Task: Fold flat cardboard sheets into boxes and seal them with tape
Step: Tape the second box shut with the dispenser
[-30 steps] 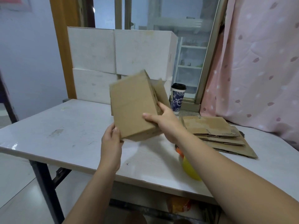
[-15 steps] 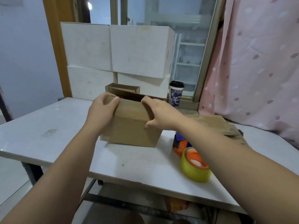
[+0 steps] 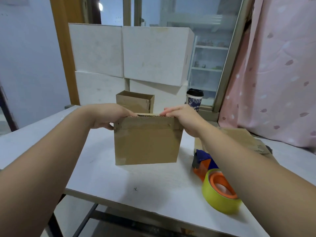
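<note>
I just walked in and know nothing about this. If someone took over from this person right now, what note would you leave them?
Left hand: grips the box at its top left corner.
Right hand: fingers flat on the top flaps at the right.
The box stands on the table, folded, flaps pressed down. The tape dispenser lies by the right forearm, with the flat sheets behind it. A second box, open-topped, stands further back.
Left to do: tape the top seam, then fold the flat sheets.
</note>
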The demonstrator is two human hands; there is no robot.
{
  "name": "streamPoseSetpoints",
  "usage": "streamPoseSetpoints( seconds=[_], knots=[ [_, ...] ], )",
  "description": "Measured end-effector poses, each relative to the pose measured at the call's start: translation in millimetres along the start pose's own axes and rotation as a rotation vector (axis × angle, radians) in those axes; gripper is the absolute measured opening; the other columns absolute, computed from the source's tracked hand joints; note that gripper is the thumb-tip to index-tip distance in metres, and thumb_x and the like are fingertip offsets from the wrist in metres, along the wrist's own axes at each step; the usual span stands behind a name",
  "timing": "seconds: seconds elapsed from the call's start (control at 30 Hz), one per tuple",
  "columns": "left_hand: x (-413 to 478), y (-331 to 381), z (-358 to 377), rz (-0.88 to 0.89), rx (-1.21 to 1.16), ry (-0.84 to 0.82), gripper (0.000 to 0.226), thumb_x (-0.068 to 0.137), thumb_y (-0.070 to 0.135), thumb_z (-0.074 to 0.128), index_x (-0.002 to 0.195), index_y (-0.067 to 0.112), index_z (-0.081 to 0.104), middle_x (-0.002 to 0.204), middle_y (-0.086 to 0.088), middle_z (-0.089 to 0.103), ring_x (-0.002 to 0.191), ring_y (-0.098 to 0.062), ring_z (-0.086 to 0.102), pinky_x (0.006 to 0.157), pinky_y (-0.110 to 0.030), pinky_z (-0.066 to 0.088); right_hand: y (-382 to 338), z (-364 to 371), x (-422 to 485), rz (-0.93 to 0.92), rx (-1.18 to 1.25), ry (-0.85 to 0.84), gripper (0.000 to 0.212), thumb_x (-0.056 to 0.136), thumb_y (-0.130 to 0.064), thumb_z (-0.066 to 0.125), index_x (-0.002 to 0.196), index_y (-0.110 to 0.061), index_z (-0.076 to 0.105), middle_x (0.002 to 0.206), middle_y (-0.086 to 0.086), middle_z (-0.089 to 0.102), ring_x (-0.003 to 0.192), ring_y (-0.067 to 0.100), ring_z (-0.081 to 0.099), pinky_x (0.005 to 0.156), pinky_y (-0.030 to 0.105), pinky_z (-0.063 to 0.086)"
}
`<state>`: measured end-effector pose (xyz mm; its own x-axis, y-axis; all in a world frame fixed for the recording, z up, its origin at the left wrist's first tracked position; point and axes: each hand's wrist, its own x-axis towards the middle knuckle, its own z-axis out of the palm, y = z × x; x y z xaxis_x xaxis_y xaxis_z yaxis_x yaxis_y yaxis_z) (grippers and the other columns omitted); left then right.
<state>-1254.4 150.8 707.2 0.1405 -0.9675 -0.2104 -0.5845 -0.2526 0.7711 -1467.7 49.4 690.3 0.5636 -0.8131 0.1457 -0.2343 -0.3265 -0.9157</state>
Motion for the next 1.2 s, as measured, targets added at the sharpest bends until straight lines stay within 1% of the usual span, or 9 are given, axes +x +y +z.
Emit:
streamPoseSetpoints(
  seconds=[0.2,0.3,0.43,0.57,0.7,0.77,0.87,0.97,1.2],
  knots=[
    [38.0,13.6,6.0,-0.213,0.610,0.072,0.051,0.094,0.058,0.034,0.120,0.019,0.056,0.125,-0.002,0.055,0.116,-0.025,0.050,0.096,-0.037,0.043,18.7,12.2,15.0,0.026,-0.244,-0.072,0.035,0.097,-0.010,0.041,0.114,-0.024,0.068,0.158,-0.003,0.020,0.147,0.010,0.004,0.089,0.020,0.029],
    [50.9,5.4,3.0,-0.097,0.768,0.314,0.043,0.095,0.047,0.043,0.123,0.015,0.051,0.116,-0.009,0.056,0.111,-0.028,0.047,0.080,-0.033,0.040,11.3,15.6,26.4,0.079,-0.354,-0.170,0.037,0.099,-0.013,0.040,0.132,-0.020,0.056,0.134,-0.001,0.050,0.128,0.019,0.039,0.072,0.014,0.031],
    [73.8,-14.0,-12.8,-0.007,0.547,0.446,0.028,0.088,0.012,0.050,0.113,0.015,0.039,0.091,-0.014,0.054,0.070,-0.022,0.048,0.051,-0.030,0.035,0.3,16.6,37.4,0.024,-0.676,-0.245,0.030,0.101,-0.020,0.030,0.118,-0.023,0.054,0.078,-0.020,0.038,0.071,-0.001,0.036,0.058,0.014,0.029],
    [99.1,-40.4,-26.0,0.039,-0.091,0.778,0.025,0.091,0.012,0.054,0.113,0.021,0.046,0.107,-0.006,0.052,0.087,-0.026,0.054,0.060,-0.031,0.044,4.2,27.7,52.6,0.000,-0.605,-0.063,0.013,0.096,-0.028,0.044,0.102,-0.021,0.035,0.083,-0.004,0.043,0.066,0.010,0.040,0.055,0.027,0.030],
    [109.6,-59.1,-30.7,0.046,-1.027,0.723,0.034,0.092,0.049,0.053,0.097,0.015,0.055,0.086,0.000,0.061,0.069,-0.014,0.058,0.055,-0.021,0.042,10.2,48.1,68.6,0.061,-0.407,0.107,0.025,0.090,-0.025,0.048,0.102,-0.023,0.026,0.088,0.003,0.046,0.064,0.015,0.043,0.052,0.028,0.030],
    [112.6,-64.6,-26.6,0.077,-1.200,0.769,0.051,0.092,0.063,0.034,0.092,0.018,0.059,0.088,0.002,0.066,0.068,-0.009,0.060,0.054,-0.016,0.042,13.4,57.2,76.3,0.075,-0.384,0.146,0.028,0.089,-0.026,0.047,0.103,-0.024,0.023,0.106,0.006,0.044,0.069,0.018,0.045,0.056,0.029,0.033],
    [118.2,-70.1,-6.1,0.084,-1.080,1.044,0.060,0.095,0.062,0.020,0.110,0.018,0.059,0.114,0.002,0.063,0.108,-0.016,0.057,0.095,-0.030,0.041,12.2,67.2,85.1,0.104,-0.394,0.189,0.035,0.089,-0.027,0.045,0.116,-0.022,0.023,0.118,0.007,0.035,0.085,0.029,0.053,0.075,0.036,0.044],
    [116.7,-70.3,21.7,0.149,-0.848,1.216,0.042,0.093,0.056,0.039,0.117,0.021,0.044,0.123,0.000,0.052,0.107,-0.017,0.052,0.086,-0.027,0.039,10.2,76.6,92.2,0.126,-0.386,0.225,0.040,0.089,-0.028,0.045,0.123,-0.022,0.024,0.119,0.007,0.033,0.098,0.034,0.053,0.087,0.041,0.046],
    [137.5,-87.8,88.2,0.233,-0.505,0.838,0.101,0.076,0.061,0.062,0.150,0.032,0.001,0.158,-0.003,0.012,0.142,-0.018,0.023,0.115,-0.039,0.023,14.0,81.4,105.4,0.102,-0.292,0.271,0.045,0.087,-0.033,0.054,0.122,-0.027,0.026,0.128,0.005,0.039,0.099,0.029,0.053,0.090,0.039,0.044]
  ],
)
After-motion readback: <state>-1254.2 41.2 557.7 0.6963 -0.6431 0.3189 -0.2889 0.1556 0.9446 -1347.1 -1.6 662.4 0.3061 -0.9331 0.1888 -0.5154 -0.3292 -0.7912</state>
